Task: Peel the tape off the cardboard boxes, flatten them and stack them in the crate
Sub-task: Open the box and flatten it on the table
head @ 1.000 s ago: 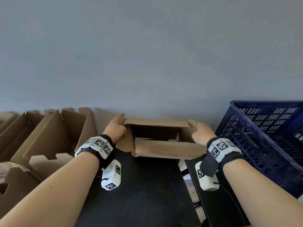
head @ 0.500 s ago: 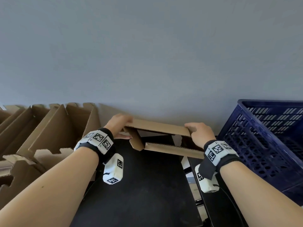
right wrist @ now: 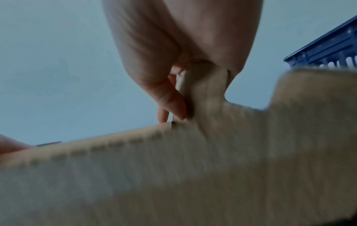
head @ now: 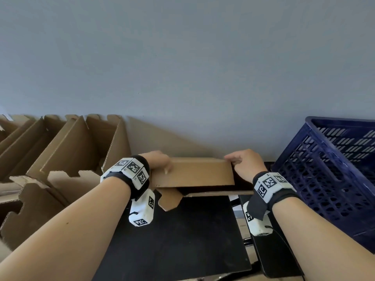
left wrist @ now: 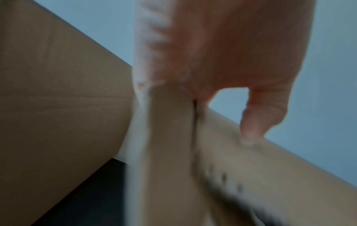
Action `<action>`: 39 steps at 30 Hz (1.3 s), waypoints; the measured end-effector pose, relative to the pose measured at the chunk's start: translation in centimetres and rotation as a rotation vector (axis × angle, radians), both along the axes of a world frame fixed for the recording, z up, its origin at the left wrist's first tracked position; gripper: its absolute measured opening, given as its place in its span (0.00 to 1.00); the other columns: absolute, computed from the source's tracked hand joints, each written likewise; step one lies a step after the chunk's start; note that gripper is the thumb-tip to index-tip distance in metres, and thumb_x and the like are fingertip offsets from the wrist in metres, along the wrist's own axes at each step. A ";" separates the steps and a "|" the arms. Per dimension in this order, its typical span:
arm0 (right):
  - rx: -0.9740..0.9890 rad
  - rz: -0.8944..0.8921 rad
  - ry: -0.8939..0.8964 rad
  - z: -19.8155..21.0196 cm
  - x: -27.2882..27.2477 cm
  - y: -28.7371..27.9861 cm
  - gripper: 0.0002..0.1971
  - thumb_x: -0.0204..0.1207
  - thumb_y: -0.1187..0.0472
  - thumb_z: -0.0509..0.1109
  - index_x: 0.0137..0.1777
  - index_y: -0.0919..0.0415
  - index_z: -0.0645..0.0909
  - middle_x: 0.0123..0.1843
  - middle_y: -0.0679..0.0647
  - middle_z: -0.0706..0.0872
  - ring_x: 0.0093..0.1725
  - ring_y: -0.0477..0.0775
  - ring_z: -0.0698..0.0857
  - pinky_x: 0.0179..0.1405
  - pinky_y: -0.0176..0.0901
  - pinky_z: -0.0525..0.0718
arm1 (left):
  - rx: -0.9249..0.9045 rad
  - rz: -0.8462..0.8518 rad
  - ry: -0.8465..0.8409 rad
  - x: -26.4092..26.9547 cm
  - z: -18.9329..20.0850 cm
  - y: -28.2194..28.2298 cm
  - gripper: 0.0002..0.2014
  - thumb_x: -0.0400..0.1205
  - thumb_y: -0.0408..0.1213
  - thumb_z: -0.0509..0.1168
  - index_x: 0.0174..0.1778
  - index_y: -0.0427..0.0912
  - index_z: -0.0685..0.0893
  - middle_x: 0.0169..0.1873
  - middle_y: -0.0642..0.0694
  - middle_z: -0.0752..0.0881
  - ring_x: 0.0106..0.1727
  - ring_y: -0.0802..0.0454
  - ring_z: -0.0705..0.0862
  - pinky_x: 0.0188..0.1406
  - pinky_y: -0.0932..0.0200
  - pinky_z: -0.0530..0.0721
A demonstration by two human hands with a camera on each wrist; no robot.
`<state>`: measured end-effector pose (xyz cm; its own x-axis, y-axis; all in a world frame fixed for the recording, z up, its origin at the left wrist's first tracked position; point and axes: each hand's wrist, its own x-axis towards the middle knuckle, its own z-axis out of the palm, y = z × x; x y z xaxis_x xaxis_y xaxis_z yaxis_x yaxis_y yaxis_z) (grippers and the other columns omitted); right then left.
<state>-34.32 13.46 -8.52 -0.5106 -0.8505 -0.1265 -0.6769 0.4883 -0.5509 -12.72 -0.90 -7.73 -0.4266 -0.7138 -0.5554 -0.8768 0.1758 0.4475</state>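
Observation:
A brown cardboard box [head: 192, 172] lies half collapsed on the black table [head: 182, 236], its top panel folded down towards me and a side flap [head: 169, 200] sticking out below. My left hand [head: 158, 162] grips its left end; in the left wrist view the left hand [left wrist: 222, 64] pinches a cardboard edge [left wrist: 170, 122] with the thumb on the panel. My right hand [head: 243, 164] grips the right end; in the right wrist view the right hand [right wrist: 183, 61] curls round a cardboard tab [right wrist: 204, 85]. The blue plastic crate [head: 332, 169] stands tilted at the right. No tape shows.
Several open cardboard boxes [head: 67, 151] stand in a row at the left against the grey wall [head: 182, 67]. A second black surface [head: 276, 254] lies beside the table, with a narrow gap between them.
The open box has been pushed down: its top panel now folds forward and hides the inside. Both hands stayed on its ends and moved down with it.

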 end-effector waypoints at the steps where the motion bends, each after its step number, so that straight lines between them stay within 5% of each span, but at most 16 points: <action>1: 0.076 0.045 -0.004 -0.4 0.4 -0.1 0.28 0.69 0.76 0.58 0.60 0.50 0.86 0.61 0.51 0.88 0.64 0.50 0.84 0.68 0.42 0.78 | 0.010 -0.033 -0.058 0.0 -0.4 0.1 0.28 0.71 0.44 0.69 0.68 0.39 0.78 0.71 0.41 0.73 0.71 0.40 0.73 0.69 0.53 0.72; 4: 0.368 0.202 -0.034 -1.9 2.0 -0.5 0.33 0.71 0.70 0.67 0.75 0.45 0.72 0.77 0.52 0.73 0.72 0.53 0.76 0.63 0.40 0.77 | -0.068 -0.064 -0.111 0.2 -2.5 0.3 0.34 0.75 0.55 0.68 0.77 0.48 0.69 0.79 0.41 0.64 0.80 0.43 0.63 0.75 0.53 0.65; 6: 0.442 0.244 -0.043 -3.1 3.1 -1.1 0.36 0.73 0.65 0.69 0.80 0.45 0.62 0.83 0.53 0.62 0.78 0.56 0.68 0.69 0.44 0.74 | -0.133 -0.071 -0.043 -0.4 -4.0 1.0 0.41 0.74 0.53 0.70 0.81 0.53 0.60 0.82 0.37 0.54 0.82 0.40 0.55 0.79 0.49 0.61; 12: 0.498 0.250 0.103 -8.0 4.8 -2.9 0.34 0.80 0.53 0.64 0.83 0.45 0.53 0.86 0.56 0.45 0.84 0.63 0.48 0.82 0.57 0.57 | -0.272 -0.286 -0.055 -2.1 -8.5 2.9 0.43 0.75 0.50 0.71 0.82 0.62 0.52 0.84 0.46 0.45 0.84 0.43 0.46 0.79 0.36 0.57; 22: 0.432 0.204 0.012 -14.6 4.2 -3.9 0.35 0.77 0.54 0.70 0.81 0.42 0.59 0.85 0.55 0.50 0.84 0.61 0.50 0.82 0.57 0.55 | -0.155 -0.366 -0.194 -4.2 -14.3 1.4 0.49 0.71 0.53 0.74 0.82 0.64 0.50 0.84 0.46 0.44 0.84 0.40 0.42 0.76 0.28 0.56; 29: 0.487 0.203 0.020 -15.7 3.5 -5.3 0.37 0.72 0.53 0.75 0.78 0.35 0.62 0.86 0.49 0.48 0.84 0.59 0.44 0.79 0.71 0.48 | -0.151 -0.354 -0.268 -4.0 -16.6 0.4 0.53 0.67 0.59 0.75 0.82 0.64 0.47 0.83 0.45 0.43 0.84 0.40 0.43 0.77 0.32 0.58; 39: 0.452 0.234 0.058 -16.8 2.9 -4.6 0.36 0.72 0.48 0.74 0.77 0.30 0.60 0.86 0.47 0.46 0.84 0.56 0.42 0.80 0.71 0.47 | -0.232 -0.360 -0.273 -3.7 -17.4 0.5 0.53 0.67 0.63 0.73 0.81 0.65 0.47 0.83 0.47 0.44 0.83 0.39 0.47 0.75 0.30 0.59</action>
